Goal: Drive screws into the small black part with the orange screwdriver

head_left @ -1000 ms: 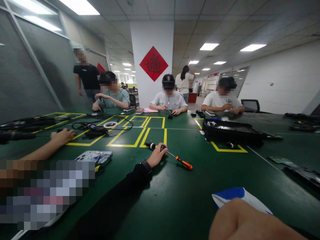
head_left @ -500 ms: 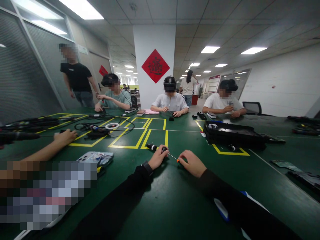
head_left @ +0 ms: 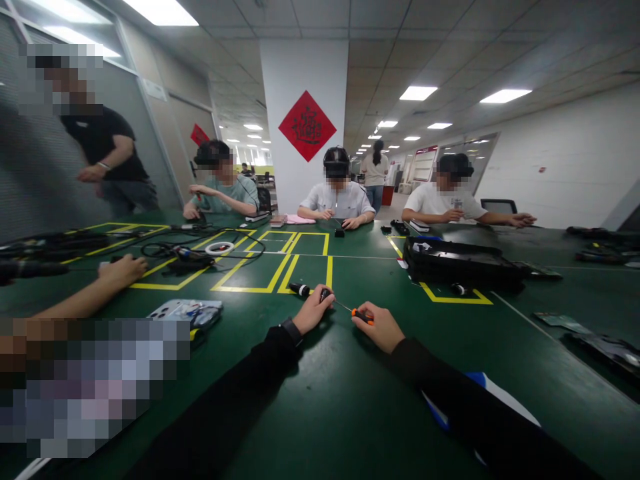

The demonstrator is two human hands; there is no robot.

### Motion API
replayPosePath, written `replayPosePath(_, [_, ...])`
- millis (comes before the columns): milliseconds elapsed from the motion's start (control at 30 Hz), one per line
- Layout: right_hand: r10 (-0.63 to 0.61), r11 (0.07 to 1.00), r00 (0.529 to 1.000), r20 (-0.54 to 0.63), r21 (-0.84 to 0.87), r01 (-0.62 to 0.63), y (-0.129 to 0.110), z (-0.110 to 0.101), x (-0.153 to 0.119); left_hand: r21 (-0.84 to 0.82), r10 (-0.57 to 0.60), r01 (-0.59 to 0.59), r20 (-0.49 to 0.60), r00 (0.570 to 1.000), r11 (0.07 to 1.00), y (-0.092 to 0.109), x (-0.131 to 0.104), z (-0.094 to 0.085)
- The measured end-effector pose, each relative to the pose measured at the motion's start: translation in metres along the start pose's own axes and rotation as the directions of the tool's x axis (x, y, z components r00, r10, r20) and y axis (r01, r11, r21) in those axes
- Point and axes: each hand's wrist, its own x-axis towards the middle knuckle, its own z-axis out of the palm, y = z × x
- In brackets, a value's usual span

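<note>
An orange and black screwdriver point(head_left: 363, 317) is gripped in my right hand point(head_left: 383, 327), its thin shaft pointing left. My left hand point(head_left: 313, 309) has its fingers closed round a small dark part point(head_left: 325, 294), and the shaft reaches up to that part. Just behind my left hand, a black and white cylindrical piece point(head_left: 299, 289) lies on the green table point(head_left: 320, 407). Where exactly the tip meets the dark part is too small to make out.
A long black open case point(head_left: 465, 263) stands at the right, with a small cylinder point(head_left: 459, 289) before it. Cables and a white ring point(head_left: 219, 248) lie at the left, near another person's hand point(head_left: 127, 270). A bagged item point(head_left: 187, 312) is nearer. Several people sit opposite.
More of the screwdriver's orange and black handle shows in my right hand. The view has shifted slightly. A standing person at the left has moved further left, and a seated person at the right has stretched out an arm.
</note>
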Motion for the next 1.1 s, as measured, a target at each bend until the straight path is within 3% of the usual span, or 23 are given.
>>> replayPosePath(333, [-0.016, 0.991, 0.995, -0.096, 0.134, 0.029, -0.0066, -0.0029, 0.0029, -0.015, -0.017, 0.016, -0.03, 0.999, 1.0, -0.0038, 0.0032, -0.0014])
replayPosePath(467, [0.057, 0.959, 0.998, 0.015, 0.277, -0.059, -0.0058, -0.0011, 0.0027, -0.036, -0.024, 0.023, -0.042, 0.999, 0.999, -0.0033, 0.0033, -0.0015])
replayPosePath(633, [0.08, 0.973, 0.997, -0.005, 0.217, -0.077, -0.0043, -0.0015, 0.0039, -0.029, -0.023, 0.022, -0.036, 0.999, 0.999, -0.0043, 0.0031, -0.0012])
replayPosePath(733, [0.076, 0.957, 0.997, -0.021, 0.282, -0.067, -0.0042, -0.0018, 0.0048, -0.028, -0.017, 0.016, -0.038, 0.999, 0.999, -0.0047, 0.0029, -0.0016])
replayPosePath(967, [0.008, 0.962, 0.991, -0.131, 0.272, 0.028, -0.0013, -0.0027, 0.0055, -0.015, -0.031, 0.03, -0.064, 0.997, 0.999, -0.0015, 0.0011, -0.002])
replayPosePath(1100, [0.083, 0.947, 0.995, -0.055, 0.315, -0.062, 0.0013, -0.001, 0.0066, -0.008, -0.02, 0.02, -0.047, 0.999, 1.0, -0.0032, 0.0017, -0.0016])
